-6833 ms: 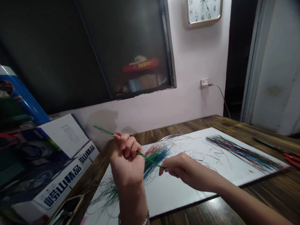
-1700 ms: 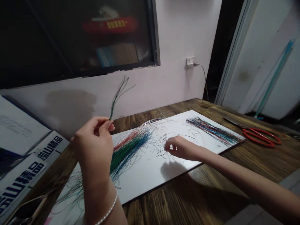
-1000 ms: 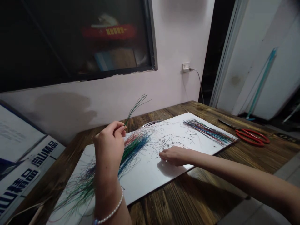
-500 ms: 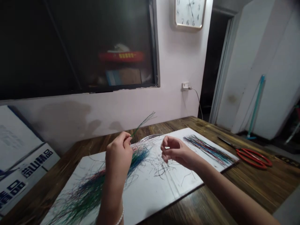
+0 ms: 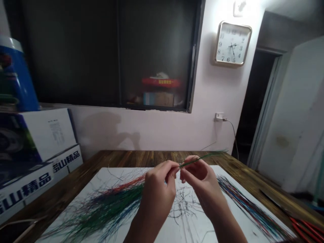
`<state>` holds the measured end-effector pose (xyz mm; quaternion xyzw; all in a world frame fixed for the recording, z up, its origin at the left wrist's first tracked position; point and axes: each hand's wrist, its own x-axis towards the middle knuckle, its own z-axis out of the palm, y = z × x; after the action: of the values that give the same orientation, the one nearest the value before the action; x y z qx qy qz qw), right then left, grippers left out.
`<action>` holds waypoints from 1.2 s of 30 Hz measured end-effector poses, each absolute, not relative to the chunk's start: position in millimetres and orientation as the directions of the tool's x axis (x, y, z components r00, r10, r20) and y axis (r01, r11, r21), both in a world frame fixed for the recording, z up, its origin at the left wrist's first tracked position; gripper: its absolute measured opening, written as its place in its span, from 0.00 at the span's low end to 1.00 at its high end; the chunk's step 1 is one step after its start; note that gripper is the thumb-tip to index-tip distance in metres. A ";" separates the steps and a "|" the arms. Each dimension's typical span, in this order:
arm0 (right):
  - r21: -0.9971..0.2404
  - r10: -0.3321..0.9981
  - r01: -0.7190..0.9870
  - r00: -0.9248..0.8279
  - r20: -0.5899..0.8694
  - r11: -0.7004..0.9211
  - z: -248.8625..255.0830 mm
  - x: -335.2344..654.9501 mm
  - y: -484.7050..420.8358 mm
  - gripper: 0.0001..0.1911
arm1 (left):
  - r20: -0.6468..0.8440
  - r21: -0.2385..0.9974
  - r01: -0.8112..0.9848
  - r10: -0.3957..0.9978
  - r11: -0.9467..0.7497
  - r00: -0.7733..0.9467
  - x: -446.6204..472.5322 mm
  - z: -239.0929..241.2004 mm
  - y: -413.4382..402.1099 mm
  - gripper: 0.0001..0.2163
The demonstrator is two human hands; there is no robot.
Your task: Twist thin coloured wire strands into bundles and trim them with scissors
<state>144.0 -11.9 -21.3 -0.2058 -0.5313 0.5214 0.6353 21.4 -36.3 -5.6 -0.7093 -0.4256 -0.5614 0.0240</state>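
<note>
My left hand (image 5: 160,182) is closed in a pinch on a few thin green wires (image 5: 209,155), whose free ends point up and to the right. Close beside it, my right hand (image 5: 198,175) has its thumb and fingertips curled in at the same wires. Under and left of my left hand, a big loose bundle of green, blue, red and dark wires (image 5: 108,206) lies on a white board (image 5: 157,233). Short dark wire scraps (image 5: 183,206) are scattered below my hands. A neater multicoloured bundle (image 5: 249,202) lies along the board's right side.
Red-handled scissors (image 5: 307,229) lie on the wooden table (image 5: 263,179) at the right. Printed boxes (image 5: 53,135) stand at the left, with a phone-like object (image 5: 17,229) near the front edge. A wall clock (image 5: 233,44) and a plugged-in cable (image 5: 231,126) are beyond.
My hands have come together, and my right hand now meets the green wires. The wires have tipped from steep to nearly level. The view has turned up and left.
</note>
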 end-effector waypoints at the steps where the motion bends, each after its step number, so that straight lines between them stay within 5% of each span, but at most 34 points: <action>1: -0.823 0.883 -0.432 -0.113 0.456 0.370 -22.1 146.1 -11.3 0.10 | 0.811 0.449 0.625 0.585 -0.638 0.014 22.1 -5.7 -37.7 0.08; 9: -0.819 0.858 -0.375 -0.107 0.503 0.434 -14.7 157.7 -15.1 0.04 | 0.845 0.373 0.634 0.531 -0.677 0.070 26.7 -5.4 -41.3 0.08; 15: -0.820 0.910 -0.506 -0.147 0.387 0.268 -14.4 157.6 -8.8 0.04 | 0.890 0.285 0.627 0.442 -0.725 0.106 28.0 -8.7 -36.1 0.07; 21: -0.799 0.903 -0.546 -0.166 0.396 0.250 -14.1 162.9 -9.6 0.01 | 0.907 -0.078 0.679 0.231 -0.730 0.353 26.2 -12.5 -33.9 0.14; 26: -0.772 0.900 -0.583 -0.153 0.408 0.251 -10.4 166.3 -19.4 0.03 | 0.925 -0.206 0.718 0.107 -0.665 0.364 29.9 -15.3 -37.2 0.14; 36: -0.724 0.827 -0.507 -0.041 0.561 0.467 -13.9 161.6 -31.7 0.06 | 0.984 -0.111 0.709 0.025 -0.697 0.178 36.5 -13.5 -44.3 0.12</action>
<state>161.6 -31.7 -13.9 -0.1519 -0.5262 0.4933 0.6758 36.5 -44.3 -13.5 -0.7099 -0.2583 -0.5869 0.2914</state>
